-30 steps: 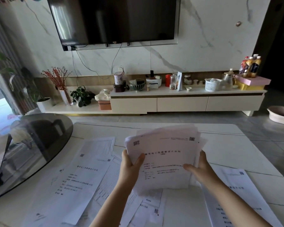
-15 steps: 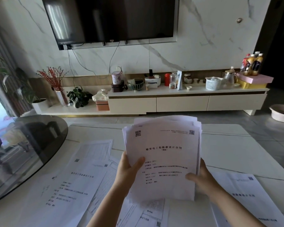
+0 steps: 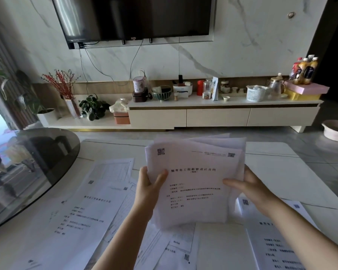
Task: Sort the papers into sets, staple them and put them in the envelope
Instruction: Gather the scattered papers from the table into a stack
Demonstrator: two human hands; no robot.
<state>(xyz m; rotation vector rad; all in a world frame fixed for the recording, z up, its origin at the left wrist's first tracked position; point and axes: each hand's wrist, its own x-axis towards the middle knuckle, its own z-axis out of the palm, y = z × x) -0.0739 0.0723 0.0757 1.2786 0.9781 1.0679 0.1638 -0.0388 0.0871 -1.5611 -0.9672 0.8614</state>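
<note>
Both hands hold a stack [image 3: 195, 184] of papers upright above the table [image 3: 281, 172], the left hand [image 3: 147, 189] gripping its left edge, the right hand [image 3: 249, 189] its right edge, loose sheets [image 3: 82, 207] lying beneath.

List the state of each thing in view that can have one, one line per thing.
Left hand: grips the stack's left edge.
Right hand: grips the stack's right edge.
Held stack of papers: lifted off the table, sheets fanned unevenly.
Loose papers: flat on the white table, overlapping.
TV: screen dark.
</note>
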